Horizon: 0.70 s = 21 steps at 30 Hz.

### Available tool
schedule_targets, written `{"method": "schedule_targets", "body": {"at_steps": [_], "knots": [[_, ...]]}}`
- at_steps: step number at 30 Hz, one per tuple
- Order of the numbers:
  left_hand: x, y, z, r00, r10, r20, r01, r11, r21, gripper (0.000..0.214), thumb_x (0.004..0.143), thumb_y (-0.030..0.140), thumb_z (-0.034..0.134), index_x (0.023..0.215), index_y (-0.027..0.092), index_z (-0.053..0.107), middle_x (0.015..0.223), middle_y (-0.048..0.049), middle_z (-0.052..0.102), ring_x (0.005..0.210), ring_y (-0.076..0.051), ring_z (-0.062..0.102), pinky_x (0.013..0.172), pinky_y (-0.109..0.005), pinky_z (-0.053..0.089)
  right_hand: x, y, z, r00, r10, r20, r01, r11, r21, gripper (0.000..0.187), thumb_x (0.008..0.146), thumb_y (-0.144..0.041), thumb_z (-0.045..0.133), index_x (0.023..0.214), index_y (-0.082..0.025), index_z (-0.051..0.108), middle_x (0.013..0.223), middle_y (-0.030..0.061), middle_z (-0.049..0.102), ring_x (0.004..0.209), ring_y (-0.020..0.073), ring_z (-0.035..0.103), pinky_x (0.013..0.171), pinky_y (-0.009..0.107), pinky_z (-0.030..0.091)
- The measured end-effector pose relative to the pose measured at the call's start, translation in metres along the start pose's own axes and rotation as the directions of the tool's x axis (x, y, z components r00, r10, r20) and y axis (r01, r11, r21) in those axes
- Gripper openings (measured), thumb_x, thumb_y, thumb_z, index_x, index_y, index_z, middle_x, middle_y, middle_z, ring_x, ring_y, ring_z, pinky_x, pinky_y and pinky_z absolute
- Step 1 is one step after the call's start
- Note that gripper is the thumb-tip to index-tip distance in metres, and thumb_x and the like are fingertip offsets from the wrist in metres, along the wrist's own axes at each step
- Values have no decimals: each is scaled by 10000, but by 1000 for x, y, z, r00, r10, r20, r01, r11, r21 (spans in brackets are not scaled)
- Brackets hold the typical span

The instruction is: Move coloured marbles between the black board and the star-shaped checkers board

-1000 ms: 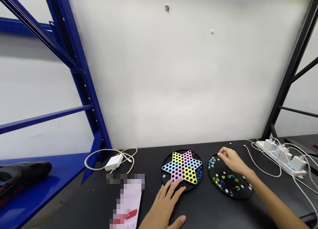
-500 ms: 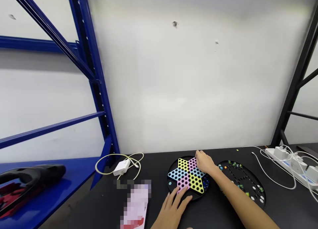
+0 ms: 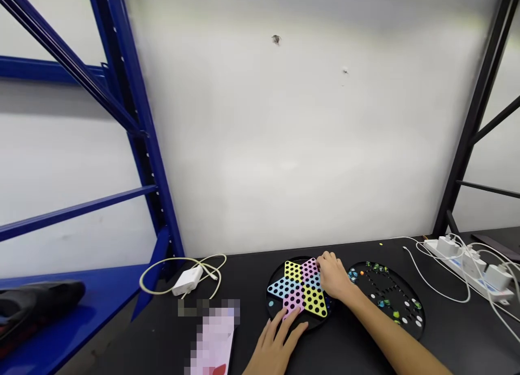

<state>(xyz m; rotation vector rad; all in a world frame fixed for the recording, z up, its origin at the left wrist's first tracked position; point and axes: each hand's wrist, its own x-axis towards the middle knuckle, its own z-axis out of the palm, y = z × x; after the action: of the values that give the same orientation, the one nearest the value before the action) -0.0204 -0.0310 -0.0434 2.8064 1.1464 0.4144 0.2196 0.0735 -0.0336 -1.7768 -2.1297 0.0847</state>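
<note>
A round black Chinese checkers board [image 3: 271, 313] lies on the black table, with a star of yellow, pink and blue sections full of holes [image 3: 293, 286]. My left hand [image 3: 277, 345] rests at its near edge, fingers spread, tips on the near pink point. My right hand [image 3: 335, 276] is at the board's right side, over the blue point and beside the far pink one. Its fingers are curled together; whatever they hold, if anything, is hidden. To the right sits a second round black tray [image 3: 400, 285] with coloured marbles [image 3: 377, 267] and white pieces, partly behind my right forearm.
A phone with a blurred screen [image 3: 213, 340] lies on the left of the table. Behind it are a white charger [image 3: 187, 280] and its coiled cable. A power strip [image 3: 467, 272] with plugs and white cables is at right. Blue shelving [image 3: 142, 147] stands at left.
The view has shifted slightly to the right. My right hand has moved a little to the right and nearer along the board's edge, its fingers still curled. My left hand stays spread at the near edge.
</note>
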Motion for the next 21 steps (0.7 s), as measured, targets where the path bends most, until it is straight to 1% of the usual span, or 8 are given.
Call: {"method": "schedule_targets", "body": {"at_steps": [3, 6, 9, 11, 12, 14, 17, 21], "knots": [[0, 2, -1, 1000, -8, 1, 8, 1000, 1, 635, 915, 641, 447, 1471, 339, 391, 1570, -13, 328, 1408, -381, 335, 1087, -584, 397, 4, 30, -16, 998, 34, -45, -26, 986, 163, 262, 853, -128, 463, 1070, -196, 593, 1125, 88, 590, 1056, 232, 533, 868, 323, 405], [-1, 4, -5, 1000, 11, -4, -11, 1000, -3, 631, 921, 619, 458, 1485, 353, 360, 1569, -11, 332, 1405, -366, 346, 1095, -559, 399, 5, 79, -35, 980, 174, -96, -137, 942, 307, 254, 875, -229, 479, 1093, -190, 603, 1138, 87, 625, 980, 205, 590, 857, 310, 438], [-2, 5, -8, 999, 6, -33, -6, 1000, -6, 621, 926, 589, 480, 1491, 372, 340, 1568, -5, 336, 1406, -352, 349, 1117, -530, 380, -9, 130, -50, 947, 299, -115, -247, 909, 335, 235, 852, -262, 505, 1026, -177, 639, 1050, 90, 672, 930, 211, 616, 826, 309, 453], [-2, 3, -5, 1000, -14, -23, 14, 1000, -12, 624, 921, 579, 494, 1492, 388, 330, 1573, -2, 325, 1406, -367, 345, 1101, -543, 395, -24, 152, -55, 948, 311, -72, -271, 903, 335, 193, 827, -283, 537, 925, -175, 662, 943, 82, 692, 892, 217, 627, 803, 308, 458], [-2, 0, -2, 1000, -21, -4, 21, 1000, -19, 632, 917, 576, 499, 1495, 397, 318, 1578, 1, 311, 1406, -379, 339, 1085, -556, 410, -32, 158, -55, 953, 299, -43, -267, 901, 341, 190, 819, -300, 546, 892, -175, 669, 900, 75, 693, 858, 215, 629, 780, 306, 461], [-1, -5, 6, 999, -28, 38, 29, 999, -34, 652, 911, 573, 504, 1503, 411, 285, 1592, 8, 269, 1410, -403, 319, 1055, -587, 428, -44, 159, -54, 969, 247, 8, -233, 902, 364, 217, 805, -336, 563, 891, -176, 681, 878, 65, 687, 781, 201, 615, 727, 302, 464], [-1, -7, 11, 998, -32, 56, 35, 997, -62, 665, 910, 552, 512, 1510, 418, 259, 1604, 22, 223, 1424, -411, 281, 1056, -610, 413, -51, 142, -48, 989, 145, 43, -150, 913, 379, 260, 786, -331, 583, 975, -182, 684, 939, 58, 666, 720, 169, 572, 697, 294, 461], [-3, 2, 1, 997, -69, 45, 73, 993, -91, 647, 912, 501, 543, 1498, 435, 278, 1599, 48, 234, 1435, -387, 272, 1085, -598, 389, -47, 115, -42, 997, 32, 63, -51, 949, 312, 264, 755, -206, 572, 1003, -195, 661, 967, 50, 627, 779, 165, 565, 733, 280, 456]]}}
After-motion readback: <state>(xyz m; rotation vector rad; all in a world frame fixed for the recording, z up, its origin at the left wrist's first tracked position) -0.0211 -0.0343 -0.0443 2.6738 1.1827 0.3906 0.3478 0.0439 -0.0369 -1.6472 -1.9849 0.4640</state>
